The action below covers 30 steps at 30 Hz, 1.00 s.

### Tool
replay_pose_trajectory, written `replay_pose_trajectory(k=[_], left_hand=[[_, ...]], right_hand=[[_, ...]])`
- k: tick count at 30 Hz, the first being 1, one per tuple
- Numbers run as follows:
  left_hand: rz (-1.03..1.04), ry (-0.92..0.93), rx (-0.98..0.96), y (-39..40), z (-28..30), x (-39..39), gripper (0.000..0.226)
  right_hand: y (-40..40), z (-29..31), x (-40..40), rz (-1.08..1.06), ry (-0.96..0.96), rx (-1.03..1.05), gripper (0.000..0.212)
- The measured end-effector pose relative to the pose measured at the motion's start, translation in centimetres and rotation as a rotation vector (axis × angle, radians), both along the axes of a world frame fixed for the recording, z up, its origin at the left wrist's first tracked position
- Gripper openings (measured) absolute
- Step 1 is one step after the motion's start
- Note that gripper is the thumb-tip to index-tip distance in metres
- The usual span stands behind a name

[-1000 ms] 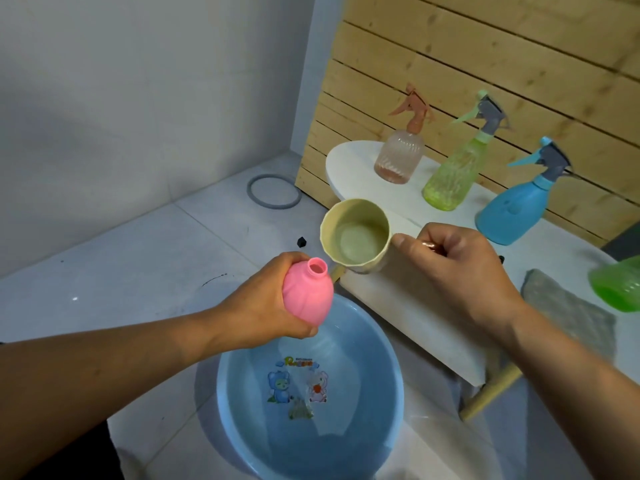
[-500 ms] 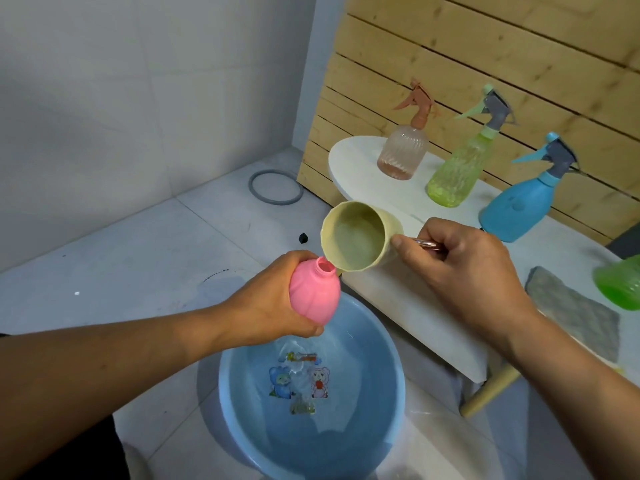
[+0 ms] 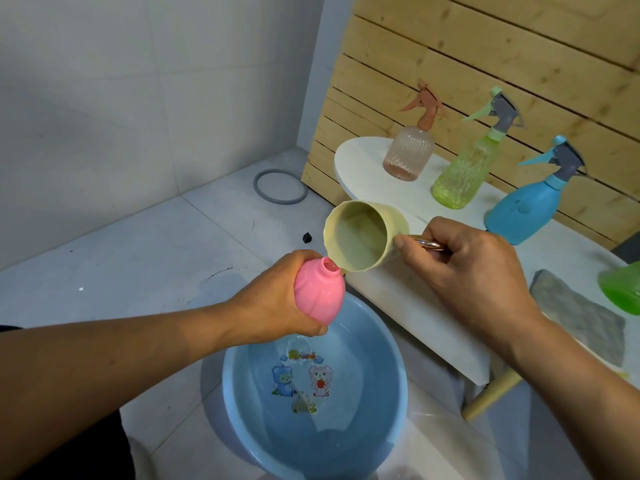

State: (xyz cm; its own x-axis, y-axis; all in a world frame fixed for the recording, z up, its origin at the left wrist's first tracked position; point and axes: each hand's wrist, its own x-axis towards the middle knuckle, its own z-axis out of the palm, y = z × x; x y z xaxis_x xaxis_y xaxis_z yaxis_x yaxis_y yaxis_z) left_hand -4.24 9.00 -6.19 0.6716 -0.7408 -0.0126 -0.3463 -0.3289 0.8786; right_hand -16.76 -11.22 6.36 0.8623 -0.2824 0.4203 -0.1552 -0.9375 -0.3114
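The small pink plastic bottle (image 3: 320, 294), round-bodied, faintly ribbed and opaque, with its narrow threaded neck uncapped, sits in my left hand (image 3: 277, 306) above the far rim of the pale blue plastic basin (image 3: 227, 386). My fingers and thumb wrap round its lower half. I hold it tilted so its mouth faces up toward the cup. Holding it over the basin means, I judge, that any spill drops into the water there and not onto the floor tiles. The neck looks wet. How full the bottle is I cannot tell.

My right hand (image 3: 474, 271) is closed round the shiny metal handle (image 3: 427, 243) of the cream-yellow faceted plastic cup (image 3: 360, 237), with the thumb pressed close to the cup wall. The cup is tipped well over, and its low lip is just beside the bottle's mouth, touching or not I cannot say. A little water pools on the lower side of the cup.

Cartoon stickers show through the water in the basin. Behind the cup stands the white table (image 3: 363, 161) with a clear peach spray bottle (image 3: 408, 155), a yellow-green spray bottle (image 3: 460, 174) and a blue spray bottle (image 3: 523, 213) lined up along the wooden slat wall (image 3: 485, 46). Near my right wrist lies a grey cloth (image 3: 581, 320).
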Motion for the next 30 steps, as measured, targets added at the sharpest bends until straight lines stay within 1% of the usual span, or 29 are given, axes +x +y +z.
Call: replay_pose_trajectory(k=[13, 30], left_hand=[[-0.004, -0.004, -0.005, -0.05, 0.07, -0.08, 0.098], [-0.009, -0.027, -0.011, -0.03, 0.09, -0.05, 0.098]], right_hand=[[0.12, 0.03, -0.15, 0.009, -0.011, -0.082, 0.045], [0.39, 0.03, -0.26, 0.014, -0.037, -0.175, 0.045]])
